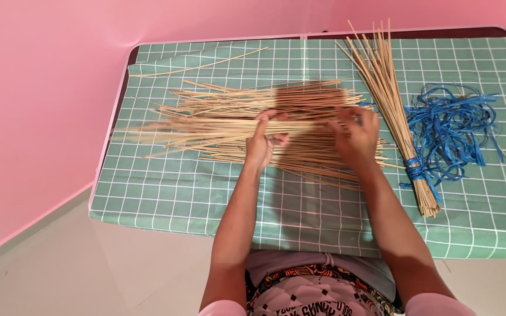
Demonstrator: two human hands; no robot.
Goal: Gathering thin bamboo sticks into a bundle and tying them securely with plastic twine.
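Pink walls surround a table (pixel 165 199) covered with green checked cloth. Loose thin sticks (pixel 229 111) lie across its middle, long axis running left to right. Left hand (pixel 263 140) grips a lifted handful of them; right hand (pixel 355 136) rests on the pile, fingers curled. To the right, a tied stick bundle (pixel 390 99) points away, beside blue raffia (pixel 452 129).

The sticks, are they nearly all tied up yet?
Not nearly. One tied bundle with blue string lies on the right. The left hand and right hand gather a handful from the loose pile. Most sticks remain loose, and blue string waits.
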